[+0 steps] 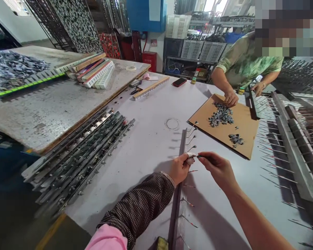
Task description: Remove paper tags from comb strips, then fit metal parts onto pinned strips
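A long grey metal bar (183,205) lies lengthwise on the white table in front of me, with thin wire pins sticking out along its right side. My left hand (180,169), white wrapping on its fingers, is closed over the bar and pinches one of the pins. My right hand (220,170) is closed too, its fingertips holding a small dark piece (199,156) against that pin's tip. Farther along the bar, several pins carry small dark pieces (194,147). Nearer pins (190,203) have reddish tips without such pieces. My fingers partly cover the contact point.
A cardboard sheet (243,139) holds piles of small dark pieces (221,116); a co-worker's hand (231,98) reaches into them. Stacked metal bars (86,156) lie left, more pinned bars (297,152) right. A phone (179,82) and a wooden strip (151,89) lie at the back.
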### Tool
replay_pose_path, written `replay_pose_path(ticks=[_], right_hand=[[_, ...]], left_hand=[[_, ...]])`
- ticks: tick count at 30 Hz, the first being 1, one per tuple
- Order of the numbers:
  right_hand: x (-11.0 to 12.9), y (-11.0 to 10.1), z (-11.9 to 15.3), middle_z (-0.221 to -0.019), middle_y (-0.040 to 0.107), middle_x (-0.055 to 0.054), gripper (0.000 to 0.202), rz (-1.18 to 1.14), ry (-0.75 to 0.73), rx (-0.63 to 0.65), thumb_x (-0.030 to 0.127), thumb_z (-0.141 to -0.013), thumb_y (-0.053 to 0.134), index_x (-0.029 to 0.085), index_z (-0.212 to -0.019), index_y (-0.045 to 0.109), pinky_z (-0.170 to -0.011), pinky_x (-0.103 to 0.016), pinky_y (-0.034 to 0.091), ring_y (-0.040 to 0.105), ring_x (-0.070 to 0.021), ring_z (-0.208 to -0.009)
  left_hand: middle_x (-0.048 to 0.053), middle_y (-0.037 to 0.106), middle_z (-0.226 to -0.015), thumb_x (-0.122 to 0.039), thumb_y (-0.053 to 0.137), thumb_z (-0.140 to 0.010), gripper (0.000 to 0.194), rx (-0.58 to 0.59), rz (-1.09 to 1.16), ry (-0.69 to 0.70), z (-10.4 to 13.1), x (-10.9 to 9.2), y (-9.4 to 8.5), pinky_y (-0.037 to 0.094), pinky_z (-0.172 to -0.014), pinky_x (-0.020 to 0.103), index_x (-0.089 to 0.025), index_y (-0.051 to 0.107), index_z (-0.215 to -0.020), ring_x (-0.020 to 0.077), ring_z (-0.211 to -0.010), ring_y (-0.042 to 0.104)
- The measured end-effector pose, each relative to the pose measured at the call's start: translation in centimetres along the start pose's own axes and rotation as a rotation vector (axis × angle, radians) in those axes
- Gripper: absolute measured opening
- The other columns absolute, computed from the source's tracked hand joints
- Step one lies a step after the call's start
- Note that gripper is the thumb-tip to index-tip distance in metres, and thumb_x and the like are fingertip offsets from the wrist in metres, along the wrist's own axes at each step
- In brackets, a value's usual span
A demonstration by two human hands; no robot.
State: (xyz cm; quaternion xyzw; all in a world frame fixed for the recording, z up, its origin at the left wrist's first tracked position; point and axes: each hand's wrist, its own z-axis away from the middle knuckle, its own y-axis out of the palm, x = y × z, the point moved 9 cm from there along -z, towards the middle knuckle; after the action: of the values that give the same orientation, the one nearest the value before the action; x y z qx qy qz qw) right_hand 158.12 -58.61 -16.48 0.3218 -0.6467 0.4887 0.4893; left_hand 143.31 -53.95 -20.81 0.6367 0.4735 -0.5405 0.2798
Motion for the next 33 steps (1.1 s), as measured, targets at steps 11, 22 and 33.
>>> replay_pose_path(ticks=[11, 22, 33], right_hand=[[-0.5, -0.2, 0.5, -0.079, 0.074, -0.006, 0.041, 0.067, -0.022, -0.012, 0.058, -0.08, 0.074, 0.021, -0.096, 0.077, -0.058, -0.029, 0.049, 0.062, -0.0175, -0.066], [2.4, 1.9, -0.3, -0.089, 0.075, -0.006, 0.026, 0.227, -0.261, 0.135, 0.048, -0.092, 0.063, 0.026, -0.094, 0.075, -0.07, -0.031, 0.053, 0.068, -0.0202, -0.077], [1.3, 1.5, -0.1, -0.083, 0.072, -0.004, 0.022, 0.119, -0.191, 0.072, 0.044, -0.087, 0.072, 0.024, -0.094, 0.078, -0.065, -0.029, 0.049, 0.061, -0.0158, -0.07]], left_hand=[[0.005, 0.077, -0.097, -0.034, 0.053, -0.099, 0.027, -0.008, 0.019, 0.02, 0.2, -0.2, 0.0, 0.055, -0.083, 0.027, -0.019, 0.071, -0.112, 0.0167, -0.087, 0.07], [-0.001, 0.065, -0.07, -0.032, 0.056, -0.097, 0.021, -0.003, -0.156, -0.056, 0.2, 0.8, 0.0, 0.044, -0.064, 0.023, -0.019, 0.067, -0.085, 0.0138, -0.065, 0.056], [0.0, 0.072, -0.08, -0.026, 0.057, -0.096, 0.014, 0.014, -0.161, -0.067, 0.1, 0.9, 0.1, 0.05, -0.072, 0.022, -0.019, 0.068, -0.09, 0.0139, -0.073, 0.064]])
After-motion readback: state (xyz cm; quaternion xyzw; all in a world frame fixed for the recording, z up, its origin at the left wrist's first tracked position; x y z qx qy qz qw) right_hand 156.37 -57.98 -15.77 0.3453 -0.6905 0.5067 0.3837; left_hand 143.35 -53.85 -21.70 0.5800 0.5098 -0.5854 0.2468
